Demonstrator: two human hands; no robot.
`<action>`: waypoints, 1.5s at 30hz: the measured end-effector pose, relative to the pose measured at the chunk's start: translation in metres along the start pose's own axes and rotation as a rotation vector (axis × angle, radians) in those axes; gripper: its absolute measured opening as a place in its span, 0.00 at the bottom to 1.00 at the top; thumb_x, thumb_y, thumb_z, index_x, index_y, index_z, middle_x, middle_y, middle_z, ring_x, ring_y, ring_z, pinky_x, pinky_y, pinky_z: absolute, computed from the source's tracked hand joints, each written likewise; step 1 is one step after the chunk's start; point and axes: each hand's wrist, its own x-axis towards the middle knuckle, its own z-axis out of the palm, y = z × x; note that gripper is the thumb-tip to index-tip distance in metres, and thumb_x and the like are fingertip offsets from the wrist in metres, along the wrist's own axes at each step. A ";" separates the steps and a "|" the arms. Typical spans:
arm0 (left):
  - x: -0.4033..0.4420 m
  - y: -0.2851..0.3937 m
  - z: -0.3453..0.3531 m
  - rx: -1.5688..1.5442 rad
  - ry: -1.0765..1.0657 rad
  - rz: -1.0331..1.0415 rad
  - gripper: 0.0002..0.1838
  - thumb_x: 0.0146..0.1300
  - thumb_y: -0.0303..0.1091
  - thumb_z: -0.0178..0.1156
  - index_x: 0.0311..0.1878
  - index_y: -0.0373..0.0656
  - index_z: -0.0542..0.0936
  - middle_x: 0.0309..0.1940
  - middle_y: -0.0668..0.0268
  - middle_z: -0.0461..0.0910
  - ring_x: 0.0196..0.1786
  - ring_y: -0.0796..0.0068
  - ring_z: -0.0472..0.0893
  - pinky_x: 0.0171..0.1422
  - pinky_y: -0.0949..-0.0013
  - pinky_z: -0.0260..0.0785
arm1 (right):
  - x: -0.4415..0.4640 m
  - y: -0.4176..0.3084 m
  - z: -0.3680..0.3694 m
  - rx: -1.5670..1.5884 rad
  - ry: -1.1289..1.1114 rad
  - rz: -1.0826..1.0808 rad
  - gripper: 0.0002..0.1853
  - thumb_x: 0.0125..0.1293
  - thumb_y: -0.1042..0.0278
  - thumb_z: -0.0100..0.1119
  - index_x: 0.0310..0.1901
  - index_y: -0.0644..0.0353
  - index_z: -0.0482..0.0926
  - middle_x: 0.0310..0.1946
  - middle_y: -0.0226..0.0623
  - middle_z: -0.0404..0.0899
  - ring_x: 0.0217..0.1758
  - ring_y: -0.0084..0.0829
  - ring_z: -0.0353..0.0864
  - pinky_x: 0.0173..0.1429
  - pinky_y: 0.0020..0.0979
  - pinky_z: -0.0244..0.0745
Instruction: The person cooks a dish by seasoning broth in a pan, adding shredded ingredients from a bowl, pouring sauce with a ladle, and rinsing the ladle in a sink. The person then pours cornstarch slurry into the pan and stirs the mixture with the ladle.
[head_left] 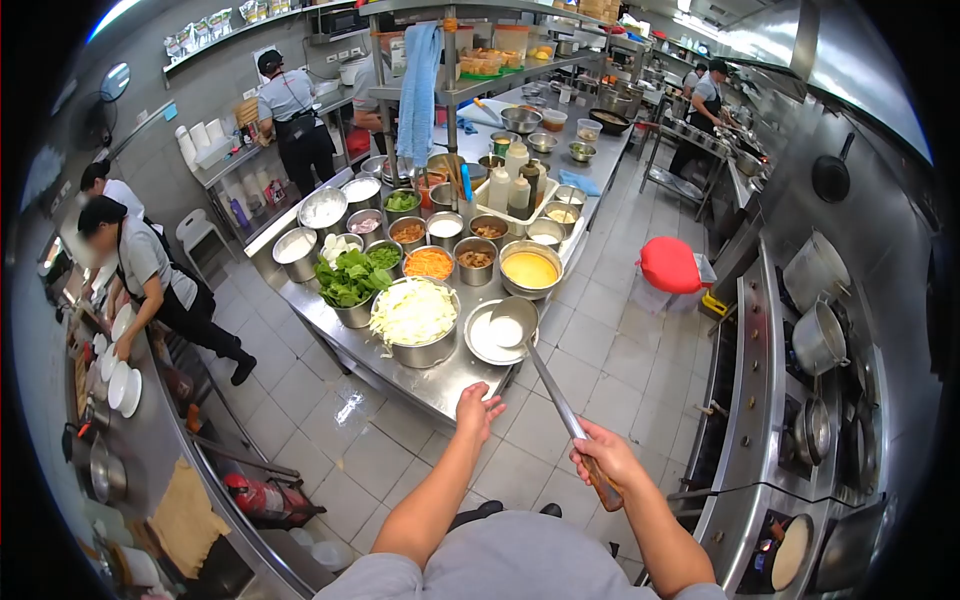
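Observation:
My right hand (608, 457) is closed around the brown handle of a long metal ladle (555, 388). The ladle's bowl is over a round metal bowl (483, 346) with white contents, at the near corner of the steel table (405, 383). Nothing is in my left hand (479, 412), which hangs in front of the table edge with its fingers apart. Left of the white bowl stands a pot of shredded cabbage (415, 318), with leafy greens (352, 280) beside it. Behind the ladle is a bowl of yellow liquid (530, 268).
Squeeze bottles (517, 180) and food tins fill the table further back. Stoves with a pan (790, 552) run along the right. A co-worker (150, 270) leans over plates at the left counter. A red-lidded container (670, 266) stands on the floor.

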 end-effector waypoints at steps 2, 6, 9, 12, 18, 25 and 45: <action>0.000 0.000 0.002 0.002 -0.005 0.005 0.15 0.68 0.34 0.52 0.56 0.42 0.66 0.53 0.60 0.67 0.48 0.60 0.75 0.46 0.56 0.78 | -0.003 0.003 0.001 -0.032 0.028 -0.020 0.31 0.70 0.70 0.50 0.73 0.54 0.55 0.25 0.30 0.73 0.19 0.22 0.72 0.21 0.25 0.70; 0.002 0.000 0.012 0.013 -0.012 0.000 0.14 0.69 0.35 0.50 0.54 0.43 0.67 0.49 0.62 0.69 0.46 0.60 0.75 0.45 0.57 0.78 | -0.006 0.001 -0.002 -0.021 0.040 -0.050 0.31 0.70 0.70 0.50 0.73 0.54 0.55 0.25 0.30 0.73 0.18 0.22 0.72 0.21 0.26 0.70; 0.006 -0.002 0.017 0.007 -0.041 -0.003 0.13 0.70 0.37 0.51 0.54 0.43 0.68 0.49 0.62 0.70 0.46 0.61 0.75 0.44 0.57 0.78 | -0.008 0.001 -0.001 0.001 0.043 -0.059 0.30 0.70 0.71 0.50 0.73 0.54 0.55 0.25 0.30 0.73 0.18 0.22 0.72 0.21 0.25 0.70; 0.006 0.000 0.026 0.024 -0.049 -0.013 0.16 0.70 0.37 0.52 0.56 0.44 0.68 0.50 0.62 0.70 0.46 0.60 0.75 0.47 0.55 0.77 | -0.008 0.005 0.000 0.006 0.053 -0.068 0.32 0.70 0.71 0.51 0.73 0.56 0.53 0.25 0.30 0.73 0.18 0.23 0.72 0.21 0.26 0.69; 0.016 -0.009 0.042 -0.011 -0.102 -0.106 0.23 0.71 0.39 0.51 0.65 0.42 0.64 0.66 0.56 0.65 0.64 0.48 0.68 0.66 0.45 0.63 | -0.006 0.006 -0.004 0.100 0.025 -0.051 0.32 0.70 0.69 0.51 0.73 0.57 0.53 0.26 0.30 0.73 0.19 0.22 0.71 0.22 0.24 0.68; 0.031 -0.004 0.053 -0.354 -0.157 -0.138 0.26 0.73 0.40 0.45 0.69 0.42 0.55 0.68 0.54 0.63 0.68 0.47 0.65 0.68 0.45 0.64 | -0.022 0.009 -0.020 0.398 -0.104 -0.071 0.30 0.71 0.67 0.50 0.72 0.56 0.54 0.30 0.32 0.72 0.20 0.20 0.70 0.22 0.23 0.67; -0.001 -0.176 -0.060 0.732 -0.360 -0.751 0.25 0.68 0.44 0.53 0.65 0.45 0.64 0.55 0.55 0.76 0.51 0.53 0.78 0.53 0.54 0.74 | -0.307 0.087 -0.132 0.683 0.599 -0.656 0.34 0.68 0.69 0.48 0.74 0.52 0.49 0.30 0.33 0.68 0.18 0.22 0.69 0.21 0.24 0.66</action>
